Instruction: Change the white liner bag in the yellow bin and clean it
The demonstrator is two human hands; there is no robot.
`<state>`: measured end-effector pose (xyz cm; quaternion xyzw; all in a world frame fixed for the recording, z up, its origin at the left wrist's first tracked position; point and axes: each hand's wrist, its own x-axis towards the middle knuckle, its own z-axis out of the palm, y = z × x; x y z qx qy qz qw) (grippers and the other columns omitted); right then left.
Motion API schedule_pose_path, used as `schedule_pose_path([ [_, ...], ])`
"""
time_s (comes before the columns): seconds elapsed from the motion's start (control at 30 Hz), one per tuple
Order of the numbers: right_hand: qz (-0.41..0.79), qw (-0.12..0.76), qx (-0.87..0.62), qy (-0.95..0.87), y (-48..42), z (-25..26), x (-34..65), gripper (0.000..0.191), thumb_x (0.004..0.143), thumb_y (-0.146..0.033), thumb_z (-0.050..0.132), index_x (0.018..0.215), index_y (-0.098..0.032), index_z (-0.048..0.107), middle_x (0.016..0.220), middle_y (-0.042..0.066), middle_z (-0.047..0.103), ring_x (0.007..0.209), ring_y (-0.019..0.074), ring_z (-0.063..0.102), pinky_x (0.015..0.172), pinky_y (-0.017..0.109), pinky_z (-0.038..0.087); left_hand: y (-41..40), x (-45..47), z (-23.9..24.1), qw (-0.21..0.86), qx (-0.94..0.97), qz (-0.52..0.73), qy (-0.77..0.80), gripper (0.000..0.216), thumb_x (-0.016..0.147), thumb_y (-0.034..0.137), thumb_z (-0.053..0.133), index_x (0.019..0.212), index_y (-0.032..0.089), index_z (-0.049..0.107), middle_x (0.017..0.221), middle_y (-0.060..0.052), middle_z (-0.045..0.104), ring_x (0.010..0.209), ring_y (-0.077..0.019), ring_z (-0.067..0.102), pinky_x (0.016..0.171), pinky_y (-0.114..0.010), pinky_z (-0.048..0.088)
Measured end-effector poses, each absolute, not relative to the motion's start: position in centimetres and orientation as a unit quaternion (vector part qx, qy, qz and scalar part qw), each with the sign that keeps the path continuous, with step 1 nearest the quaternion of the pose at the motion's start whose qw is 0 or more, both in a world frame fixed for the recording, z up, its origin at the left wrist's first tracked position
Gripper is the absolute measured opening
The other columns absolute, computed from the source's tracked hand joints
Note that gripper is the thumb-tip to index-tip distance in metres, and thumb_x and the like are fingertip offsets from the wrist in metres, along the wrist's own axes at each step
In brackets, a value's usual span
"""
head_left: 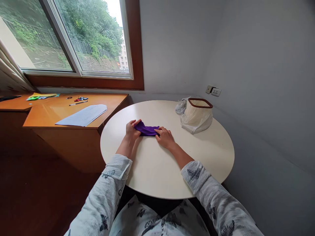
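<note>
1. Cloth [148, 130], purple and creased, spans the middle of the frame over the round table [159, 170], its left end held by the left hand [132, 131], its right by the right hand [165, 137].
2. Light, even tension should keep it straight.
3. Hands partly hide both ends; underside contact with the tabletop is unclear.

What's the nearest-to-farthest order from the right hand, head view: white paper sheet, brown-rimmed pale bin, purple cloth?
1. Purple cloth: touching the right hand, on its left.
2. Pale bin: beyond and right, on the round white table.
3. White paper sheet: left, on the orange wooden desk.
</note>
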<state>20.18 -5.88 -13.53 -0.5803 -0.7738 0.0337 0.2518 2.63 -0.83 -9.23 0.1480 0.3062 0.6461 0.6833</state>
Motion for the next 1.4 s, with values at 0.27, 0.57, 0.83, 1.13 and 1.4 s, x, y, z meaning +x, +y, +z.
schedule_pose_path([
  [0.27,0.036,0.257,-0.575,-0.776,-5.8,-13.6,20.3,0.036,0.087,-0.028,0.044,0.121,-0.026,0.056,0.121,0.007,0.052,0.114,0.0188,0.045,0.097,0.036,0.030,-0.1,1.2,-9.6,0.703,0.185,0.615,0.307,0.022,0.073,0.022,0.050,0.083,0.007,0.063,0.069,-0.011,0.059,0.069,-0.0220,0.060,0.064,-0.034,0.051],
  [0.57,0.044,0.253,-0.574,-0.777,-5.6,-13.9,20.5,0.034,0.087,-0.029,0.044,0.117,-0.027,0.060,0.121,0.007,0.052,0.115,0.0178,0.044,0.098,0.036,0.029,-0.6,0.2,-9.2,0.714,0.210,0.592,0.310,0.024,0.072,0.024,0.051,0.085,0.007,0.061,0.069,-0.013,0.060,0.067,-0.0239,0.060,0.061,-0.035,0.051],
  [0.83,0.047,0.255,-0.574,-0.776,-5.7,-13.9,20.6,0.033,0.087,-0.028,0.044,0.115,-0.028,0.061,0.120,0.006,0.053,0.113,0.0180,0.045,0.097,0.035,0.030,0.0,-0.5,-9.7,0.714,0.228,0.571,0.336,0.012,0.072,0.019,0.052,0.079,0.013,0.060,0.060,-0.007,0.057,0.057,-0.0170,0.053,0.055,-0.029,0.045],
  [1.13,0.053,0.258,-0.574,-0.776,-5.4,-14.2,20.6,0.034,0.088,-0.028,0.043,0.117,-0.027,0.060,0.121,0.007,0.051,0.114,0.0177,0.043,0.098,0.036,0.029,0.5,-1.0,-10.0,0.658,0.273,0.568,0.412,0.013,0.073,0.021,0.053,0.080,0.013,0.061,0.070,-0.006,0.058,0.061,-0.0127,0.054,0.059,-0.024,0.045],
  [1.4,0.053,0.262,-0.572,-0.775,-5.4,-14.3,20.6,0.034,0.087,-0.028,0.043,0.116,-0.027,0.061,0.120,0.007,0.052,0.113,0.0180,0.045,0.096,0.036,0.030,-0.1,-1.0,-10.4,0.585,0.355,0.544,0.487,0.056,0.051,-0.005,0.055,0.104,0.011,0.063,0.077,-0.005,0.060,0.055,-0.0068,0.046,0.049,-0.020,0.031],
])
